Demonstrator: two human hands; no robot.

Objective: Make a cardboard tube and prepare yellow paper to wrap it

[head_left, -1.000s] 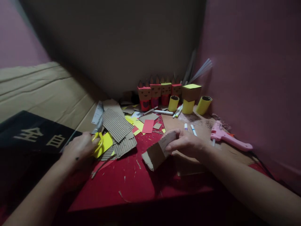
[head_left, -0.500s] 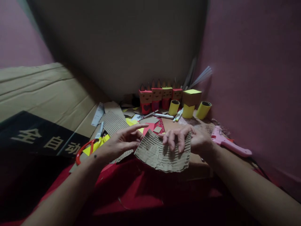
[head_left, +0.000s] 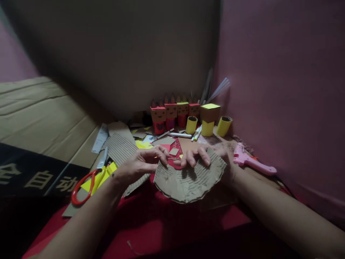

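Note:
A curved piece of corrugated cardboard [head_left: 185, 185] is held up in front of me, its ridged side facing me and its lower edge bowed and uneven. My right hand [head_left: 205, 160] grips it from behind, with fingers curled over the top edge and the thumb side hidden. At the left edge, my left hand [head_left: 147, 160] has its fingers and thumb closed on the cardboard's upper left corner. Scissors [head_left: 93, 180] with red handles lie on yellow paper beside my left forearm. A pink glue gun [head_left: 253, 160] rests beyond my right forearm.
Several cardboard figures [head_left: 159, 118] with drawn faces stand at the back. Near them are yellow tubes [head_left: 191, 125] and a yellow tube with a box top [head_left: 210, 115]. Markers [head_left: 180, 135] and a ridged cardboard sheet [head_left: 122, 147] lie about. A large carton [head_left: 40, 115] rises at left.
My left fingers have closed on the cardboard's left corner. The cardboard has bent more, its right side turned upward and outward. The view has shifted slightly to the right.

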